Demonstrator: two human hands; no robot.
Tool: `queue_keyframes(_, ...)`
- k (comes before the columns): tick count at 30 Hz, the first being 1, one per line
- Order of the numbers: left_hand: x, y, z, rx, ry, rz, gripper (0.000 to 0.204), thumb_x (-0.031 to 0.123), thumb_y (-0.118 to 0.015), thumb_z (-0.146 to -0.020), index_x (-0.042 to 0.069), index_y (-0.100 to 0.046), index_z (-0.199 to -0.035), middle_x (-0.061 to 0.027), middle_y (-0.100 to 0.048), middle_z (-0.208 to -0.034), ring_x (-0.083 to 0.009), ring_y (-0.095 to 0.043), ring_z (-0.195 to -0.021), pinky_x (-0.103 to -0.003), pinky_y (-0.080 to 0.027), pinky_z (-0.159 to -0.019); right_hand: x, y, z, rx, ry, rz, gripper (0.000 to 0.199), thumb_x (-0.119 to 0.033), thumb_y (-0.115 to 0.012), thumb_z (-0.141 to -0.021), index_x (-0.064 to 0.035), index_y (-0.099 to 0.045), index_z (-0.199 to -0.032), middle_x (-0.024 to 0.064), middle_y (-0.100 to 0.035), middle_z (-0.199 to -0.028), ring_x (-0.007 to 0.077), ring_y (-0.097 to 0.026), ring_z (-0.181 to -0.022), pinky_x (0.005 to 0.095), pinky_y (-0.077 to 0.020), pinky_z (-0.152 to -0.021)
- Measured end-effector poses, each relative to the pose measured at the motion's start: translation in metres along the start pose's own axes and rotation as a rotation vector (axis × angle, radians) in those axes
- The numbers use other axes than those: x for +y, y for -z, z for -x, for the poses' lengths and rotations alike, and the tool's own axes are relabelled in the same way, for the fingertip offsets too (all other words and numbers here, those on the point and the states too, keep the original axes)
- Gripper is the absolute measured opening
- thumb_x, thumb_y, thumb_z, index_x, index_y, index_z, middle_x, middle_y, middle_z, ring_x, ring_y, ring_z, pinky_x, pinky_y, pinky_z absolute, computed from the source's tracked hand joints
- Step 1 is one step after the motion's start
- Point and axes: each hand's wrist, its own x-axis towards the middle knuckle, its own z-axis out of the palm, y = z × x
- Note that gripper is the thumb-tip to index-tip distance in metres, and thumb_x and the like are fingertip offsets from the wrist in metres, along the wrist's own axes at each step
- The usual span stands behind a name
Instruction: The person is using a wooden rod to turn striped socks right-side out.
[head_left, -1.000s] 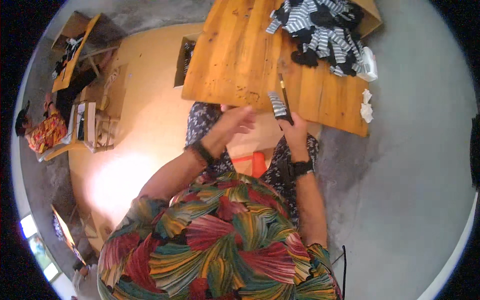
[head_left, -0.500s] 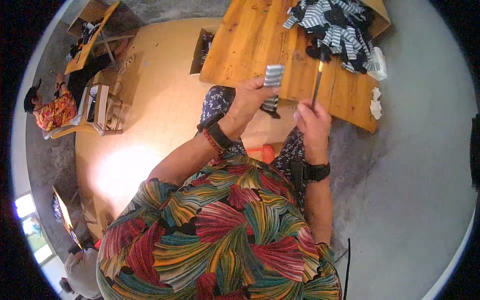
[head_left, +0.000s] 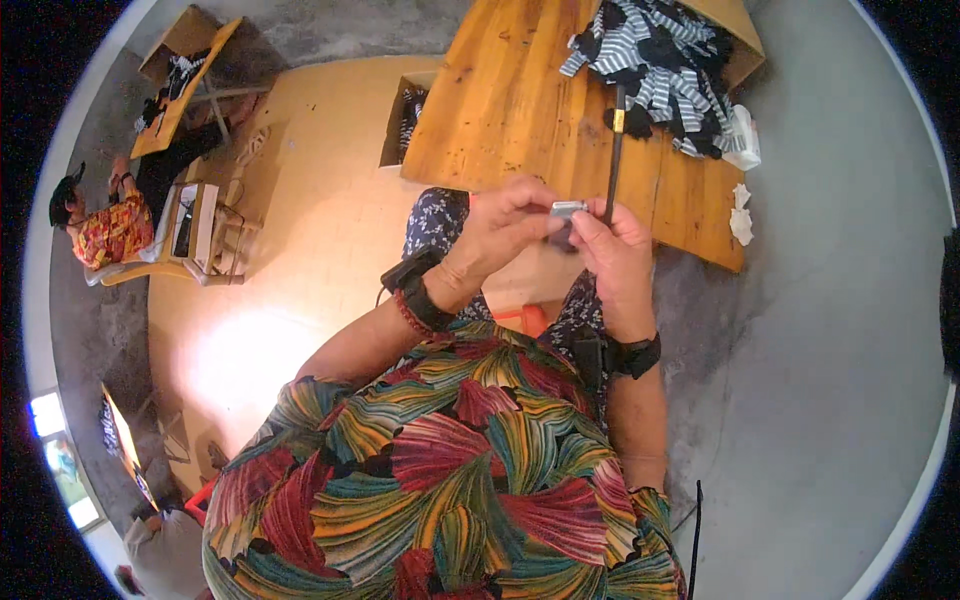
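My left hand [head_left: 497,228] is closed on a folded piece of grey-and-white striped knit, which looks like a sock [head_left: 567,209]. Its edge shows between my two hands. My right hand [head_left: 618,258] grips a thin dark stick [head_left: 614,165] with a yellow band near its far end. The right thumb also touches the sock, so both hands meet over my lap. Beyond the stick's tip lies a heap of striped and black knit pieces [head_left: 662,70] on the wooden table [head_left: 515,90].
A cardboard box [head_left: 745,50] stands behind the heap. White tissue [head_left: 740,215] lies at the table's right edge, near a white packet [head_left: 743,140]. Another box [head_left: 392,130] sits left of the table. A seated person [head_left: 110,230] is at the far left.
My hands have come together. The striped sock has tipped from upright to nearly edge-on, and my right thumb now touches it. The stick has moved left with my right hand.
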Motion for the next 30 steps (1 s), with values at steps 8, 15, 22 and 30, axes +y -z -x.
queue_keyframes(8, -0.016, -0.01, -0.002, 0.167, -0.259, -0.165, 0.008, -0.003, -0.06, -0.073, -0.001, -0.058, -0.08, -0.0003, -0.048, -0.073, -0.0075, -0.048, -0.068, -0.019, -0.039, -0.059, -0.003, -0.016, 0.002, 0.098, 0.018, -0.114, 0.011, -0.005, -0.06, -0.078, -0.0018, -0.056, -0.087, -0.0039, -0.054, -0.073, 0.0027, -0.047, -0.064, 0.016, -0.0382, -0.056)
queue_keyframes(15, -0.009, -0.011, -0.003, 0.25, -0.362, -0.48, 0.015, -0.005, -0.056, -0.071, 0.0, -0.059, -0.085, -0.0065, -0.051, -0.069, -0.0146, -0.053, -0.066, -0.024, -0.043, -0.058, 0.017, -0.025, -0.001, 0.202, 0.041, -0.075, 0.01, -0.01, -0.062, -0.077, -0.0061, -0.054, -0.073, -0.0069, -0.049, -0.065, 0.001, -0.041, -0.056, 0.0151, -0.0341, -0.049)
queue_keyframes(22, -0.015, -0.015, 0.001, 0.282, -0.393, -0.542, 0.016, -0.003, -0.061, -0.069, 0.0, -0.06, -0.085, -0.0084, -0.059, -0.075, -0.016, -0.057, -0.071, -0.025, -0.045, -0.063, 0.012, -0.018, -0.001, 0.21, -0.059, -0.062, 0.008, -0.01, -0.061, -0.077, -0.0051, -0.057, -0.074, -0.0081, -0.047, -0.062, -0.0011, -0.036, -0.049, 0.0152, -0.0256, -0.041)
queue_keyframes(30, -0.02, -0.008, 0.007, 0.16, 0.093, 0.15, 0.015, 0.006, -0.057, -0.08, -0.003, -0.06, -0.091, -0.0074, -0.061, -0.087, -0.0131, -0.058, -0.077, -0.024, -0.047, -0.071, 0.013, -0.006, 0.002, 0.143, -0.089, -0.039, 0.007, -0.008, -0.056, -0.08, -0.0028, -0.058, -0.076, -0.0073, -0.045, -0.056, 0.0, -0.032, -0.042, 0.0168, -0.022, -0.037)
